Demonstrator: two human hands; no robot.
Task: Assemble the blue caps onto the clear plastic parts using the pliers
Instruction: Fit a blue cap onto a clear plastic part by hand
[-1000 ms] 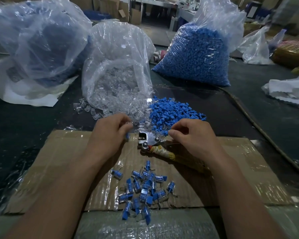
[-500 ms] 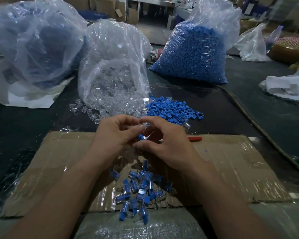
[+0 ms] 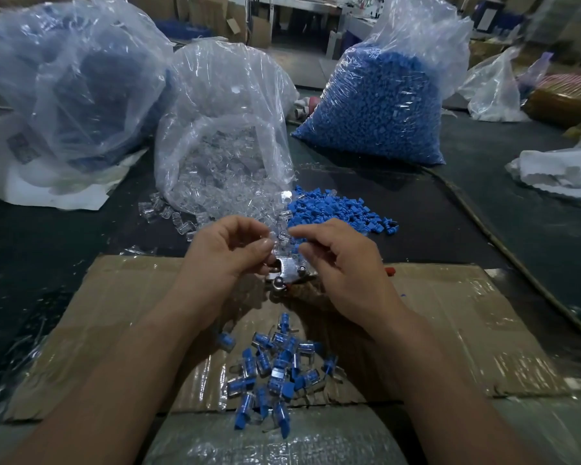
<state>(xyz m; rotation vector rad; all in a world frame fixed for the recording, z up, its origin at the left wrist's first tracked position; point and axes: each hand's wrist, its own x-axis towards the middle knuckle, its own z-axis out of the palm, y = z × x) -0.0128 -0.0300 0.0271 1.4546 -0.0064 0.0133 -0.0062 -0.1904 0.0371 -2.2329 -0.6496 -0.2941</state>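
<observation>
My left hand (image 3: pixel 228 253) and my right hand (image 3: pixel 342 266) are raised close together over the cardboard. Their fingertips meet on a small clear plastic part (image 3: pixel 280 238), which both hands pinch. Whether a blue cap sits in it is hidden by the fingers. The metal head of the pliers (image 3: pixel 284 271) lies on the cardboard just below the hands, and a red handle tip (image 3: pixel 390 271) pokes out past my right hand. Loose blue caps (image 3: pixel 336 213) lie in a pile behind the hands. Clear parts (image 3: pixel 188 219) spill from an open bag. Several assembled pieces (image 3: pixel 275 370) lie near me.
A flattened, taped cardboard sheet (image 3: pixel 467 330) covers the dark table. At the back stand a full bag of blue caps (image 3: pixel 376 105), the clear-parts bag (image 3: pixel 222 129) and a large bag at the left (image 3: pixel 71 78). White plastic (image 3: pixel 557 169) lies at the right.
A second ago my hands were low at the pliers; then they met over a blue cap. Now they are lifted slightly with a clear part between the fingertips, and the pliers head shows again.
</observation>
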